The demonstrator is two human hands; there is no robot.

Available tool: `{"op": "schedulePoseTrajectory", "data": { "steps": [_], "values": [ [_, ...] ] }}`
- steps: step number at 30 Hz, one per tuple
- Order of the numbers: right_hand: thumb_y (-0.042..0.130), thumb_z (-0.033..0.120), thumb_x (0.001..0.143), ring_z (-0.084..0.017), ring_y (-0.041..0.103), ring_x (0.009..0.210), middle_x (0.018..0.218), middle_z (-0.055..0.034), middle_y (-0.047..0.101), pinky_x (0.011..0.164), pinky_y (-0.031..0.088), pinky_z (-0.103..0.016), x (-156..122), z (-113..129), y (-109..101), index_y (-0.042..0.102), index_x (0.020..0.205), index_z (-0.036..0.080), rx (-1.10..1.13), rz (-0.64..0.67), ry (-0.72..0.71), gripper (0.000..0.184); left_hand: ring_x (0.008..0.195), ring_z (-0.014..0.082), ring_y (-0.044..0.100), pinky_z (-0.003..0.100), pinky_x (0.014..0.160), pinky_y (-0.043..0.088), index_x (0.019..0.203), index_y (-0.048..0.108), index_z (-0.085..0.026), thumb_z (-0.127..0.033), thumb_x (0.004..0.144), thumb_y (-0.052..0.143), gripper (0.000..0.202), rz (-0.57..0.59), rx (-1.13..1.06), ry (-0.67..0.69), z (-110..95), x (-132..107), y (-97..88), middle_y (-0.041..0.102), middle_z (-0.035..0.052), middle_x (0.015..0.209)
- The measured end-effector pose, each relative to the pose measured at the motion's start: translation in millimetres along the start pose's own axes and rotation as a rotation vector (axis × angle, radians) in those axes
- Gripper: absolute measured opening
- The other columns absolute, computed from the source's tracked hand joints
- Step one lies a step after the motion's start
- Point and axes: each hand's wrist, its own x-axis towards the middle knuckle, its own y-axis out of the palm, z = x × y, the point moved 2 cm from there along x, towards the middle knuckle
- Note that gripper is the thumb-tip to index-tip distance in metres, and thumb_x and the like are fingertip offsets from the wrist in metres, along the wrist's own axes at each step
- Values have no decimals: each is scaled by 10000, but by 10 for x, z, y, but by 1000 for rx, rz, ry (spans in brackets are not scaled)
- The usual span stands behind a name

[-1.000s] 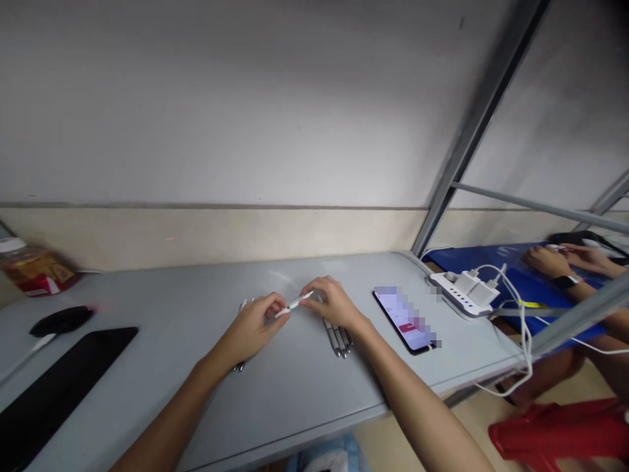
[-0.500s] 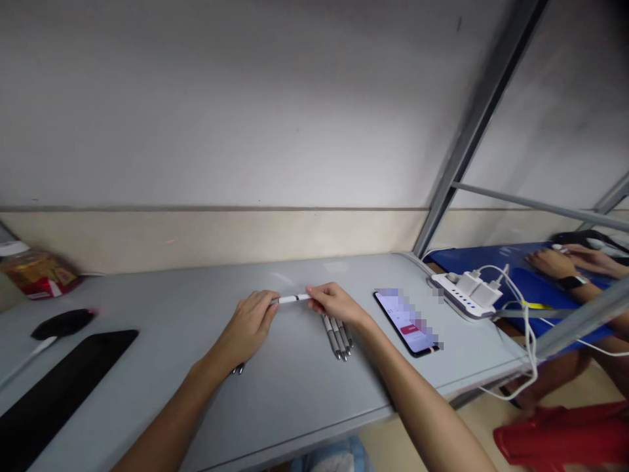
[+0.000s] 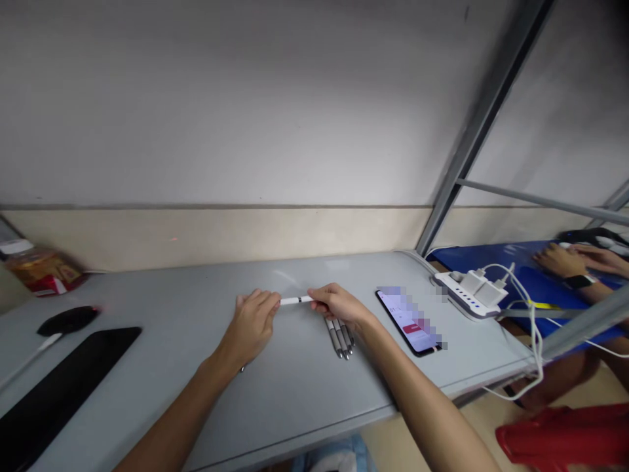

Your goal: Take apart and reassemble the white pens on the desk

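Observation:
A white pen with a dark band lies level between my two hands, just above the grey desk. My left hand is closed around its left end, hiding that part. The fingers and thumb of my right hand pinch the other end. Below my right wrist several white-and-grey pens lie side by side on the desk, their tips toward the front edge and their upper ends partly covered. Under my left wrist a small metallic tip peeks out; the rest of it is hidden.
A lit phone lies right of the pens, with a white power strip and cables beyond it. To the left are a dark tablet-like slab, a black mouse-shaped object and a jar. Another person's hands are at the blue desk.
The gap in the pen at its dark band looks closed up, with the two white parts now in line. My left hand has turned slightly; the view has shifted a little.

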Motion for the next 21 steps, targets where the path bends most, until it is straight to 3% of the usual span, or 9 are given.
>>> {"op": "schedulePoseTrajectory", "data": {
  "steps": [8, 14, 18, 21],
  "values": [
    [467, 549, 873, -95, 310, 509, 567, 38, 373, 493, 237, -236, -27, 39, 28, 542, 664, 171, -251, -45, -197, 438, 743, 191, 502, 327, 709, 308, 734, 493, -201, -153, 887, 326, 232, 6, -32, -11, 20, 21, -44, 574, 17, 701],
    [481, 393, 910, -124, 476, 660, 735, 3, 585, 637, 352, -231, -67, 140, 69, 637, 872, 190, -583, -239, -478, 259, 633, 166, 483, 288, 641, 344, 706, 472, -209, -273, 922, 313, 275, 6, -214, -91, 72, 33, -8, 515, -4, 647],
    [569, 389, 863, -124, 531, 694, 842, -17, 639, 640, 384, -223, -45, 113, 35, 643, 1024, 186, -511, -276, -503, 270, 683, 164, 505, 289, 688, 362, 766, 494, -212, -338, 949, 288, 303, 42, -244, -134, 65, 33, 8, 558, -8, 709],
    [480, 406, 909, -111, 479, 573, 633, 6, 572, 578, 358, -227, -1, 48, -13, 666, 817, 154, -533, -268, -425, 327, 762, 176, 524, 328, 777, 345, 790, 509, -211, -356, 961, 280, 321, 33, -165, -129, 57, 23, 10, 583, -2, 762]
  ]
}}
